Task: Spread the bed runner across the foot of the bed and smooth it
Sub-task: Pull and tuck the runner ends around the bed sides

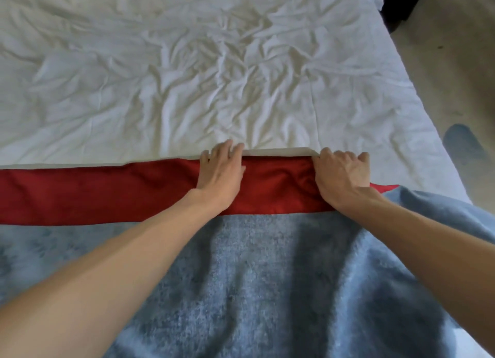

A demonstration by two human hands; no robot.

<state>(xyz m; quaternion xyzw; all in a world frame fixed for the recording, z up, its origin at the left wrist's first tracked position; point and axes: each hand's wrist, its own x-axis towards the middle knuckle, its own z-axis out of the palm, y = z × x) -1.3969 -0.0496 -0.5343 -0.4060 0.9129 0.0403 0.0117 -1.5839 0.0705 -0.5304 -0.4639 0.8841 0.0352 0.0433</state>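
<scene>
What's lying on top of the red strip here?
On the red strip, the left hand lies flat; the right hand grips its far edge. Grey-blue fabric overlaps its right end, hiding that part.

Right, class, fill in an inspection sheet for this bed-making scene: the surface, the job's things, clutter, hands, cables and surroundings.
Surface: white sheet covers the bed and is heavily creased.
Job's things: red bed runner lies in a band across the bed, rumpled between the hands. Its right end passes under the blue-grey blanket.
Clutter: only that blanket, bunched on the near side.
Hands: left hand lies flat on the runner with its fingers straight. Right hand has its fingers curled round the runner's far edge.
Cables: nothing seen.
Surroundings: beige floor to the right. A dark object sits in the top corner, too cut off to identify.
</scene>
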